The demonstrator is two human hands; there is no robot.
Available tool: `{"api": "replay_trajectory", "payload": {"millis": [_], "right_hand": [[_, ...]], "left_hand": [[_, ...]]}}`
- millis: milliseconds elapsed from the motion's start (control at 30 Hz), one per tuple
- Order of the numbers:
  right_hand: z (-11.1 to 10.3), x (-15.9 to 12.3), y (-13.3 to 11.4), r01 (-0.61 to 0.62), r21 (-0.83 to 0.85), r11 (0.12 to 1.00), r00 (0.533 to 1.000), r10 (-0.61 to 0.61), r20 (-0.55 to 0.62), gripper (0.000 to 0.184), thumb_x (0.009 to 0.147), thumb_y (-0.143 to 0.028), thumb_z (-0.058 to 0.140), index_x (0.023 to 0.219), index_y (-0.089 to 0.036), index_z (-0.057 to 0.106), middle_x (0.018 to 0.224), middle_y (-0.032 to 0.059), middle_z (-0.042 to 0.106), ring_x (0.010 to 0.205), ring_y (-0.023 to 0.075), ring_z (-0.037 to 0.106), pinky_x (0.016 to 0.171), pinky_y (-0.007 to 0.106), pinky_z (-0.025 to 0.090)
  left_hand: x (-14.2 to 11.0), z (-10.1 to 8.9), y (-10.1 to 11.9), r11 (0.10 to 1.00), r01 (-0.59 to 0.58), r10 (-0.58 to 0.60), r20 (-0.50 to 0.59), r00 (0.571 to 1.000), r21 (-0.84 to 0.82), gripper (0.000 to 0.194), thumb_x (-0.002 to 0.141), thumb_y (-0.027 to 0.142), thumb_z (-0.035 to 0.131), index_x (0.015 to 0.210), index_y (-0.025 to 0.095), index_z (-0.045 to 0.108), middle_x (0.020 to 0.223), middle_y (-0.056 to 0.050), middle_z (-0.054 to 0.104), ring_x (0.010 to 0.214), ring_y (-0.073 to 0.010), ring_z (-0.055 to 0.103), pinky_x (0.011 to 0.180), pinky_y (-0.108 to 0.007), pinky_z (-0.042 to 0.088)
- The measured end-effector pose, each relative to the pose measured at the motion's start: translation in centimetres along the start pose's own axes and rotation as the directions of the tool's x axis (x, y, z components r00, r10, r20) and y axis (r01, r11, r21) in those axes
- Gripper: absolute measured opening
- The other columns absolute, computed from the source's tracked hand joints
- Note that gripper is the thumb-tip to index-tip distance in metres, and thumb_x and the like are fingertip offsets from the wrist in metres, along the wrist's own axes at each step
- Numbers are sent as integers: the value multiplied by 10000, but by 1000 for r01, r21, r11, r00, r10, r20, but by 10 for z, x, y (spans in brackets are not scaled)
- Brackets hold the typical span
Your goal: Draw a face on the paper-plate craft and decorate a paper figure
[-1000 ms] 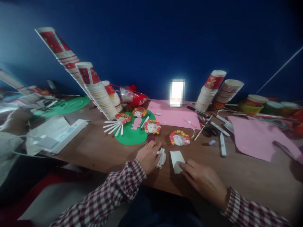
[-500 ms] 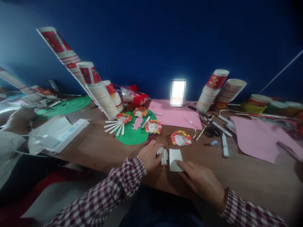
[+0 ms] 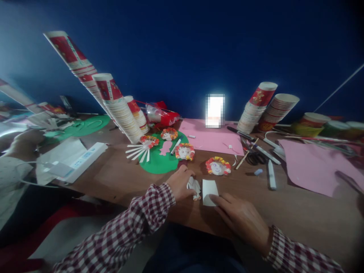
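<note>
On the brown table, right in front of me, my left hand (image 3: 181,184) curves around a small white paper cutout (image 3: 195,189) with its thumb and fingertips at the left edge. The cutout looks like a little figure with tan ends at the bottom; part of it is behind my fingers. Close to its right lies a blank white paper rectangle (image 3: 209,189). The index finger and thumb of my right hand (image 3: 240,212) are at its lower right corner. A paper face with a red and yellow ruffled rim (image 3: 218,167) lies just beyond.
Leaning paper cup stacks (image 3: 121,113) stand at the back left, with more cups (image 3: 257,106) at the back right. A green sheet (image 3: 155,167) bears ruffled paper pieces. Scissors (image 3: 256,157) and pens lie by the pink paper (image 3: 307,163). Another person's arm is at far left.
My left fingers have drawn slightly off the cutout, leaving more of it showing, and it sits slightly farther left. My right hand stays at the white rectangle.
</note>
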State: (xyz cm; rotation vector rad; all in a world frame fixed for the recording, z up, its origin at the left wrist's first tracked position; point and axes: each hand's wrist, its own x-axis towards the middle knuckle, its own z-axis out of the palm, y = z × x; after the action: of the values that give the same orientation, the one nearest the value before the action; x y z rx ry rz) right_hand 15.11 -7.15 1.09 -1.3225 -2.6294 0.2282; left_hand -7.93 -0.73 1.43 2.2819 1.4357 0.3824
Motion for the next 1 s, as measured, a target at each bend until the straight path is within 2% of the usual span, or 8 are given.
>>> {"api": "replay_trajectory", "payload": {"millis": [133,300,467,567,700,833,1000], "right_hand": [[2,-2,2,-11,27,1000,1000,10,13,243,908,-245,430,1113,-271,558,877,37,613,734,154,601,597,244,398],[3,-2,1,-6,25,1000,1000,6,4,256,910,-235,425,1127,-266,557,883,43,616,732,154,594,598,244,392],[4,-1,1,-7,22,1000,1000,7,5,271,918,-247,413,1144,-263,562,883,45,632,691,143,584,574,237,374],[3,0,0,-9,15,1000,1000,9,7,250,915,-250,423,1105,-255,587,878,41,634,674,143,579,549,240,357],[3,-1,-1,-5,5,1000,1000,5,8,163,888,-232,474,854,-219,634,837,42,622,714,157,582,574,249,362],[4,-5,0,3,11,1000,998,-2,-61,164,896,-208,469,885,-225,632,783,32,606,695,151,567,590,251,363],[2,-5,1,13,21,1000,998,-11,-64,145,885,-196,495,903,-227,635,757,24,583,675,143,554,578,247,357]], "left_hand": [[1,-2,0,997,42,-40,30,999,-71,420,557,230,764,925,166,570,871,-34,555,716,-176,556,632,-286,462],[1,-16,-3,969,58,-39,85,996,-239,171,732,120,552,882,173,615,657,26,601,563,-113,551,543,-216,434],[7,-30,4,911,56,-31,67,997,-409,172,789,218,549,921,161,644,761,-11,655,649,-116,585,588,-210,465],[12,-20,18,882,63,-38,63,997,-467,221,786,266,575,966,158,643,743,-12,646,619,-114,577,562,-207,462],[16,7,33,880,78,-59,56,997,-468,198,737,195,606,922,155,662,712,1,618,585,-102,547,552,-202,445],[18,24,34,895,90,-84,32,996,-437,282,697,164,637,978,158,649,711,19,580,588,-95,532,580,-204,440],[18,29,32,909,80,-80,17,997,-409,288,689,164,642,977,177,644,691,39,562,588,-91,522,578,-198,426]]}}
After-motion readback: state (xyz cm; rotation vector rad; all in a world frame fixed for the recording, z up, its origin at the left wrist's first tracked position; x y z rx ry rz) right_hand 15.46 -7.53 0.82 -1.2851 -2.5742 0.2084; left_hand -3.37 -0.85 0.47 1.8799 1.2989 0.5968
